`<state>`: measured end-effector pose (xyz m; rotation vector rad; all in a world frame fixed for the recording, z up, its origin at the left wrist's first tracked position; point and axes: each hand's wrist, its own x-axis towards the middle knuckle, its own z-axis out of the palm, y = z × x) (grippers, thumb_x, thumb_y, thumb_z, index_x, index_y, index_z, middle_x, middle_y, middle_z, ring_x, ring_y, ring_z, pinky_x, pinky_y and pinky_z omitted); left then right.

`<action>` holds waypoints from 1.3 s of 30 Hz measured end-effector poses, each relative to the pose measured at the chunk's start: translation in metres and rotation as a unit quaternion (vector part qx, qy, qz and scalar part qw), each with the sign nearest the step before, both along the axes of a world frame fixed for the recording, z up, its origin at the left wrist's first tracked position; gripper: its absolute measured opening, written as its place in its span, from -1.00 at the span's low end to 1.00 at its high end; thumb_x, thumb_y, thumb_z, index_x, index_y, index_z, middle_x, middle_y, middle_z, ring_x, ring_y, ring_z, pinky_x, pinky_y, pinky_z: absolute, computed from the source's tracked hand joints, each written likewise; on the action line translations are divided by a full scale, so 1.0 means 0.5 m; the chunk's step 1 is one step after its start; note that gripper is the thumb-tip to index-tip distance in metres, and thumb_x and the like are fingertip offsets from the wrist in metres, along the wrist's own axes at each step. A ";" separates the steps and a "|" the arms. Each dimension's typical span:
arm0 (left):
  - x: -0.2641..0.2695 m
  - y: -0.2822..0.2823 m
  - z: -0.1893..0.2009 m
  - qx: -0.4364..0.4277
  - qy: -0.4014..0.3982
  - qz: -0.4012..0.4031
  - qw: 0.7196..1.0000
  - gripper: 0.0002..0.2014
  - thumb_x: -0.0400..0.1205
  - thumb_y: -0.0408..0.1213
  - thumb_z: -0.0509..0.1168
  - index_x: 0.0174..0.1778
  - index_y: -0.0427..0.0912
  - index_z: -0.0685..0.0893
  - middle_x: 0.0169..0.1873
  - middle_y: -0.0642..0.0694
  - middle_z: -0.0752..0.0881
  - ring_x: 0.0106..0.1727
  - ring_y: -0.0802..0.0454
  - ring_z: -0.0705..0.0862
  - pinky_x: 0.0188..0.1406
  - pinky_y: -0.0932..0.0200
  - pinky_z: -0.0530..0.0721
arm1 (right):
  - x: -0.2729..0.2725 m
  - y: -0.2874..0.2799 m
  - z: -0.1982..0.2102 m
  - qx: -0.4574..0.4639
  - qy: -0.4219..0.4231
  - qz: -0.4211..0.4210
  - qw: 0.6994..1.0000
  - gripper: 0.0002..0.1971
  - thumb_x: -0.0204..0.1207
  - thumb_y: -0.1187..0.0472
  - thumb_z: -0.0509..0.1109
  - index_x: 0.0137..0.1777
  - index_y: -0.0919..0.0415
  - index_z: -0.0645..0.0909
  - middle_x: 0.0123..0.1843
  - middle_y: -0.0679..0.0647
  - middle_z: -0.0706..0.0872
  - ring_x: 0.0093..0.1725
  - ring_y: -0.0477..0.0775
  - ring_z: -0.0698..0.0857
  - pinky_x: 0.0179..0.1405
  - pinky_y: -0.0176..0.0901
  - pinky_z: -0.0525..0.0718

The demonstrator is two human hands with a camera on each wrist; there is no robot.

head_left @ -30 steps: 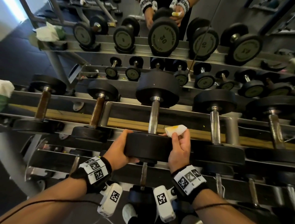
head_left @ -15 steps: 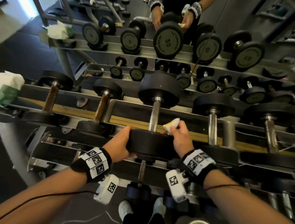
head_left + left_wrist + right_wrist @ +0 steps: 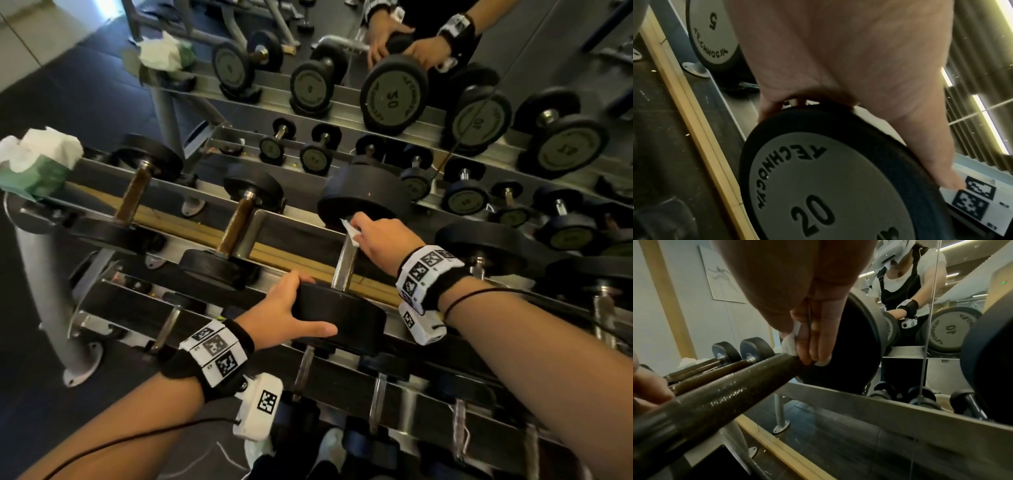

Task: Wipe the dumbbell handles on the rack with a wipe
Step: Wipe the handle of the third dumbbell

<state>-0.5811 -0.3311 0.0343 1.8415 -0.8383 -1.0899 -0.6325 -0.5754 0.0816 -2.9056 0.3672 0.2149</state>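
Item: dumbbell (image 3: 346,267), marked 20, on the rack (image 3: 191,219). Our left hand (image 3: 287,313) curls round its near head; our right hand (image 3: 380,240) pinches the wipe (image 3: 351,233) against the handle's (image 3: 344,267) far end. Risk, in our judgement: the dumbbell rolling if the left hand slackens, or the wipe bunching against the far head

Dim indoor light, edges warped (wrist views blurred)
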 end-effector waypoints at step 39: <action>0.007 0.000 -0.002 0.025 -0.005 0.004 1.000 -0.30 0.13 0.37 0.57 0.11 0.35 0.42 0.18 0.09 0.51 0.19 0.06 0.62 -0.02 0.17 0.73 | -0.091 0.038 0.036 0.062 0.080 0.127 0.987 -0.75 0.58 0.12 0.33 0.16 -0.18 0.74 -0.14 -0.31 0.77 -0.15 -0.20 0.70 -0.01 -0.21 0.64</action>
